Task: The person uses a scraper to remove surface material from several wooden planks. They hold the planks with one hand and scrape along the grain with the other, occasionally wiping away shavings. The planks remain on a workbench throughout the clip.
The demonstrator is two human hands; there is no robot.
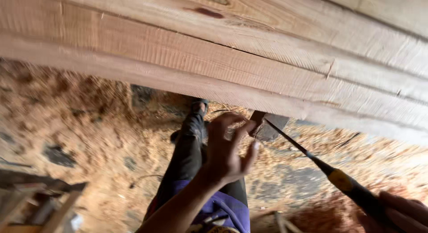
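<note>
Left hand [227, 148], fingers loosely spread and empty, steadies near the chisel [312, 157] tip; right hand [401, 213] grips its handle against the rough plank [214, 59] (cut barely begun, seemingly).

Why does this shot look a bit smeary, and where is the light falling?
Head view: soft daylight falls evenly on the planks, no harsh glare; the sawdust floor is smeared by motion blur; the left hand and the chisel in the right hand look soft; the edges bend from a wide lens.
</note>
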